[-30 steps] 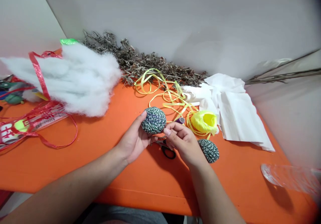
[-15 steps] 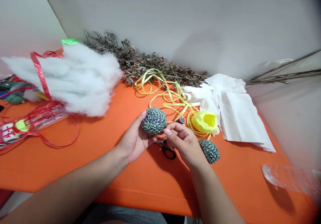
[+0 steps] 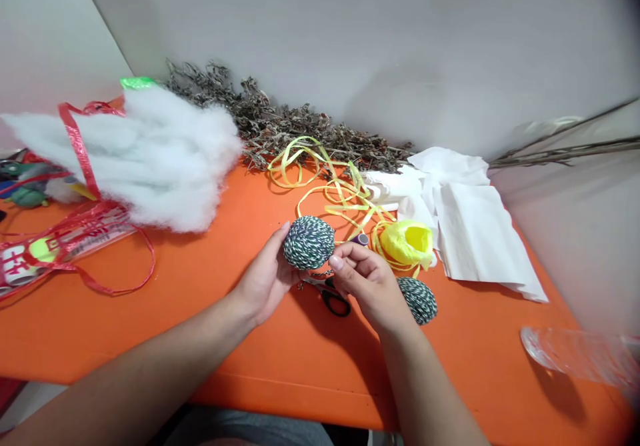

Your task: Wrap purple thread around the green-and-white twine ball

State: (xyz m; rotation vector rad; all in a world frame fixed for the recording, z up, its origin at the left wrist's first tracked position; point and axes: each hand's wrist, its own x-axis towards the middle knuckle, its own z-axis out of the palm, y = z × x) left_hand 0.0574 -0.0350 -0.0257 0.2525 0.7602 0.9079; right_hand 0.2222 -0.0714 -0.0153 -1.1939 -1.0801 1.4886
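Note:
A round ball of dark green and white twisted cord (image 3: 309, 243) is held up at the middle of the view. My left hand (image 3: 267, 276) grips it from the left and below, with the thumb on its upper left side. At the ball's lower right, my right hand (image 3: 363, 276) has thumb and forefinger pinched together, where a short piece of cord runs below the ball. Black-handled scissors (image 3: 336, 303) lie on the table under the hands. A second green and white ball (image 3: 418, 301) rests just right of my right hand.
The orange table (image 3: 280, 359) bears white stuffing (image 3: 170, 159) and red ribbon (image 3: 75, 136) at left, dried plants (image 3: 280, 123) behind, yellow ribbon (image 3: 345, 193) and a yellow roll (image 3: 403, 243) mid-right, white sheets (image 3: 487, 233), and a clear plastic object (image 3: 575, 356) at right.
The cord ball has turned a little in my left hand and shifted slightly right. My right hand has hardly moved.

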